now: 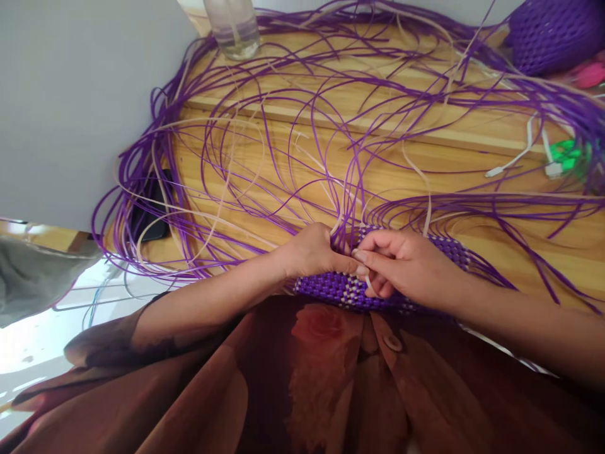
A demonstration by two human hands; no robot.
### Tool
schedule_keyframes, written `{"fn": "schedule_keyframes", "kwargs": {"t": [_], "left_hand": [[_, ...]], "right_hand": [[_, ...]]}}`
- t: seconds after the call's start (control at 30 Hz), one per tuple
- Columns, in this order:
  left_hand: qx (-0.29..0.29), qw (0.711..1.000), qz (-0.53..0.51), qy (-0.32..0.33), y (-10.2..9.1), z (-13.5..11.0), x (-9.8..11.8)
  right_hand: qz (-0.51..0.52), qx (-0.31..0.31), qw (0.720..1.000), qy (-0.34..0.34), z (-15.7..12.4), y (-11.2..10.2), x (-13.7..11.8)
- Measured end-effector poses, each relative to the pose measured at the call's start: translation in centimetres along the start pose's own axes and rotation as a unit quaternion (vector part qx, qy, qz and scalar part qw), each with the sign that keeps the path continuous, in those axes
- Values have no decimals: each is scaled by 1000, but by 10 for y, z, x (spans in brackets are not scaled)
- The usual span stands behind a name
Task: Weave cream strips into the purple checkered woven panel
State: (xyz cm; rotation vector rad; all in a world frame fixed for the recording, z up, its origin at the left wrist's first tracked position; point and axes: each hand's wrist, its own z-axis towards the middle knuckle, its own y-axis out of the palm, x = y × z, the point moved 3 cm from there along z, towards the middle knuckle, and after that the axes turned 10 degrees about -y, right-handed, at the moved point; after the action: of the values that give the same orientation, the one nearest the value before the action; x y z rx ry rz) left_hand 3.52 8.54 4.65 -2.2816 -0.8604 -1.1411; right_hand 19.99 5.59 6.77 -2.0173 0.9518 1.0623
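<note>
A purple and cream woven piece (pixel 326 288) lies at the table's near edge, against my clothing. Long loose purple strips (pixel 350 189) fan out from it over the table. My left hand (pixel 314 252) rests on the weave, thumb and fingers closed around strips that rise from it. Close beside it, my right hand (pixel 397 261) is closed in a pinch, its fingertips meeting the left thumb. A short cream strip (pixel 368 283) shows between the fingers of my right hand. The exact crossing under the fingertips is hidden.
A clear bottle of liquid (pixel 234 28) stands at the back left. A purple woven basket (pixel 558 34) sits at the far right, with a white cable (pixel 515 157) and a green object (pixel 564 154) nearer. A dark phone-like object (pixel 150 211) lies under strips at left.
</note>
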Motion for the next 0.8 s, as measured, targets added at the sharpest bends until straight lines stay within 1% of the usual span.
{"fn": "schedule_keyframes", "kwargs": {"t": [0.07, 0.17, 0.23, 0.33, 0.43, 0.5, 0.6, 0.8], "left_hand": [[22, 1000, -4, -10, 2, 1, -2], [41, 999, 3, -21, 4, 3, -6], [29, 999, 1, -13, 4, 4, -7], [-4, 1000, -10, 1, 3, 5, -6], [0, 1000, -6, 1, 1, 4, -5], [9, 1000, 5, -3, 1, 3, -4], [9, 1000, 8, -6, 3, 2, -3], [6, 999, -35, -23, 5, 2, -4]], "right_hand": [[19, 21, 999, -21, -2, 5, 4], [15, 47, 998, -47, -8, 6, 5], [-7, 58, 996, -72, -11, 4, 4], [-59, 67, 990, -106, -12, -1, 3], [-98, 62, 986, -120, -8, -5, 4], [-90, 47, 988, -117, -5, -5, 5], [-56, 25, 994, -94, -1, -2, 5], [-29, 33, 997, -59, 1, 0, 0]]}}
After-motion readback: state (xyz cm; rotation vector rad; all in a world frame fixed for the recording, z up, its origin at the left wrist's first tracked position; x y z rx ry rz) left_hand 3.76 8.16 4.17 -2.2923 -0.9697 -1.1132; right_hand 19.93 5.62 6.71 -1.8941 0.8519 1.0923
